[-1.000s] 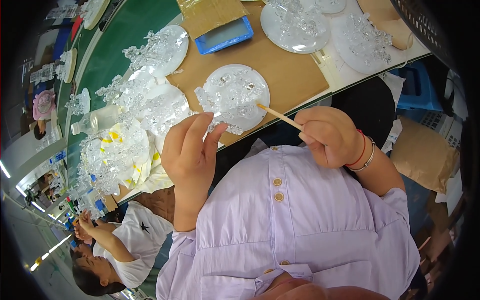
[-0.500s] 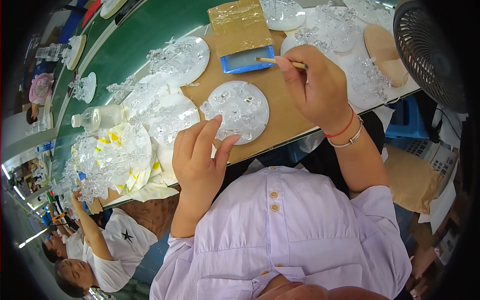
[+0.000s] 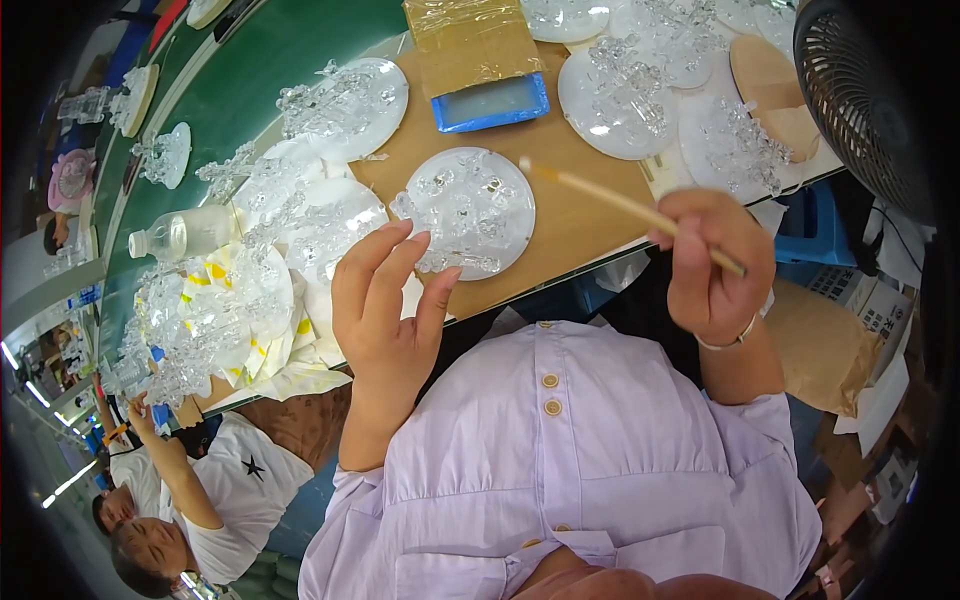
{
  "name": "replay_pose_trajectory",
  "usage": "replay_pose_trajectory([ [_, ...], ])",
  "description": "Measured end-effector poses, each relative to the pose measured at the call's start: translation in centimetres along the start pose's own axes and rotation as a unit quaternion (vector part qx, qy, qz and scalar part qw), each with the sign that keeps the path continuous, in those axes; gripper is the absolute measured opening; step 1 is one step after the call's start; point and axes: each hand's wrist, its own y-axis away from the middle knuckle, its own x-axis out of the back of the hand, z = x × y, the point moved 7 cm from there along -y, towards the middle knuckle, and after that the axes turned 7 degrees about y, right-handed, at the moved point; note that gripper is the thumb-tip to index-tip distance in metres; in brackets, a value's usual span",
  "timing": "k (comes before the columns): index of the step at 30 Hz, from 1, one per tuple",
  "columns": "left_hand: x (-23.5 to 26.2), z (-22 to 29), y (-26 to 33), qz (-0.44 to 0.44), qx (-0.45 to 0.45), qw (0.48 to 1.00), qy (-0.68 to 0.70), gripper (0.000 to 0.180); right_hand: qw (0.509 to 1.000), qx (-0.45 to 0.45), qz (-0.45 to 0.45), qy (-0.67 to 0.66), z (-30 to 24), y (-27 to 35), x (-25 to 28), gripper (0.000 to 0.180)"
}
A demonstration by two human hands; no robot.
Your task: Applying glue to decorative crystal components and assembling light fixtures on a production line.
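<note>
The right hand (image 3: 712, 268) is gripping a thin wooden stick (image 3: 628, 207) between thumb and curled fingers, its pale tip hovering above the brown cardboard work surface (image 3: 580, 215) just right of the round clear plastic disc studded with small crystal-like ornaments (image 3: 468, 208). The left hand (image 3: 385, 310) is resting open at the near rim of that disc, fingers spread and relaxed, grasping nothing, the fingertips touching or almost touching the edge. Judging by how things lie, the disc in hand is already carrying several glassy pieces, while bare patches are remaining on its face, so the work on it seems partly done. Finished-looking clear discs with taller crystal clusters (image 3: 625, 90) are lying further back, and more are stacked to the left around a clear plastic bottle (image 3: 185, 232). A shallow blue tray holding a pale liquid or paste (image 3: 492, 102) is sitting just behind the disc, within easy reach of the stick. Room is tight: the table edge (image 3: 600, 270) is running close under both hands, neighbouring discs are crowding the left side, and a black fan grille (image 3: 860, 100) is standing at the right. Another person in a white shirt (image 3: 240, 480) is working at lower left.
</note>
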Motion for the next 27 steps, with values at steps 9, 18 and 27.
replay_pose_trajectory([
  [9,-0.1,0.2,-0.1,0.000,0.012,1.000,0.018,0.038,0.997,0.008,-0.057,-0.043,0.0,2.4,-3.4,0.009],
  [18,0.3,-0.3,-0.1,-0.011,0.021,0.999,0.024,0.036,0.999,0.020,-0.023,-0.018,0.2,1.7,-3.4,0.011],
  [27,0.0,0.3,-0.3,-0.005,0.004,0.999,0.035,0.033,0.999,0.024,-0.030,-0.012,0.3,1.9,-3.3,0.013],
])
